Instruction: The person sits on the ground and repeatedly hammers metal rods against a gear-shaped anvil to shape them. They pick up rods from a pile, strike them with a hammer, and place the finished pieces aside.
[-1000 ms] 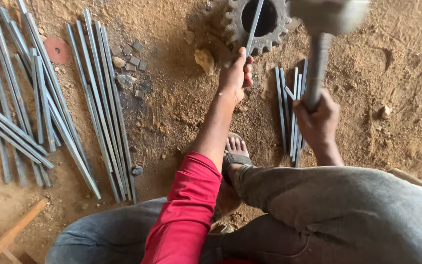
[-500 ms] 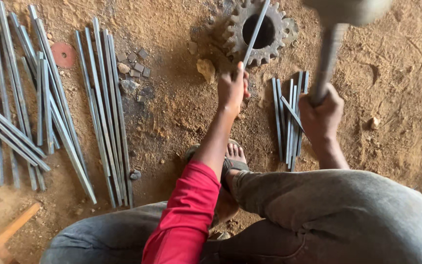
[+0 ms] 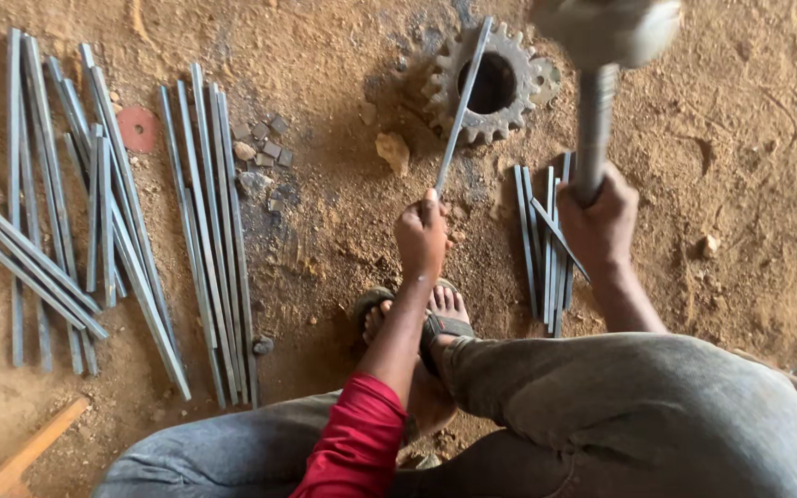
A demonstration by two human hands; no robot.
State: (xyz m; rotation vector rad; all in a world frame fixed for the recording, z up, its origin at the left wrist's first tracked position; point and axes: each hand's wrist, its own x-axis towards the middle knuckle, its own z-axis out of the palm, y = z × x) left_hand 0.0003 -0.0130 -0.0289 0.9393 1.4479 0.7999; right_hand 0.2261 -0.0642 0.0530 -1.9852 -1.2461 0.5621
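Left hand (image 3: 422,235) at frame centre, our fingers closed around a thin steel rod (image 3: 461,106) laid across the toothed gear (image 3: 491,83), right hand (image 3: 599,217) gripping our raised hammer (image 3: 601,55) at upper right.

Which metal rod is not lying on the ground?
The metal rod in the left hand: its far end leans on the gear wheel; the others lie flat.

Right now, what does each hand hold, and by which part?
The left hand holds a thin metal rod by its lower end. The right hand holds a hammer low on its handle.
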